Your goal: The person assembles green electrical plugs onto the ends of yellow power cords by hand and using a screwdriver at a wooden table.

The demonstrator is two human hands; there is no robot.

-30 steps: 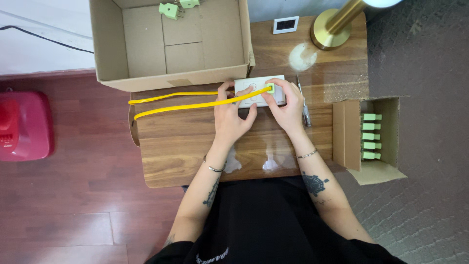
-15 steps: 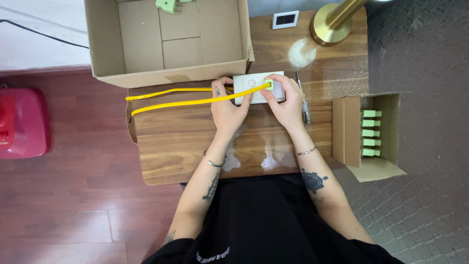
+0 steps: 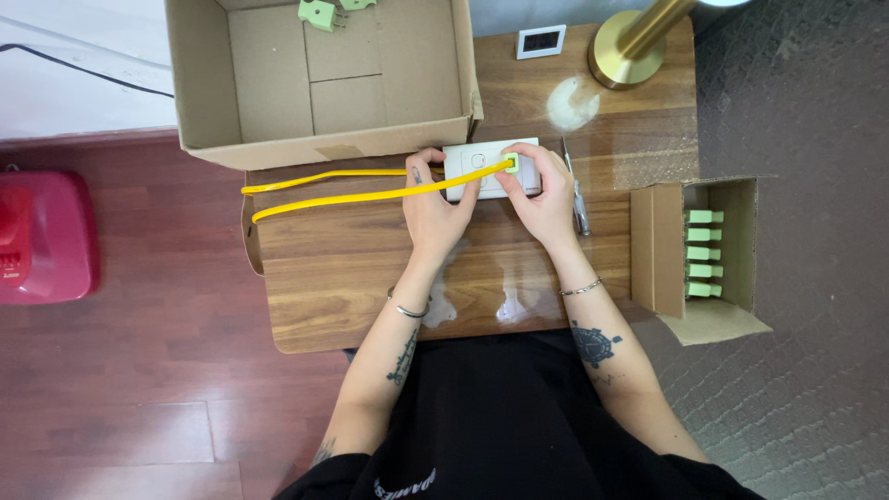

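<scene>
Both hands work at a white socket plate [image 3: 486, 167] lying on the wooden surface [image 3: 370, 278], just near of the big open cardboard box [image 3: 315, 83]. Left hand [image 3: 435, 208] lies w/ fingers on the plate's left end, over the yellow cable [image 3: 352, 190]; grip pressed down rather than wrapped, can't tell if it pinches the cable. Right hand [image 3: 546, 199] has thumb & fingers closed on a light-green plug [image 3: 510, 165] at the plate's right part. Cable runs left from the plug in two strands, looping at the surface's left edge. Big box sits hard against the plate's far side, crowding it; two green plugs [image 3: 319, 13] lie in its far end. Right of the hands a slim metal tool [image 3: 576, 190], touching nothing. Farther right, off the surface edge, a small open carton [image 3: 708, 255] w/ a row of green plugs. Far side: brass lamp base [image 3: 622, 57], small white display [image 3: 541, 41]. Red object [image 3: 42, 236] on the floor at left. Vs. 0.5 s ago: hands, plate & cable in practically the same spot; right fingers stay on the plug, no clear shift.
</scene>
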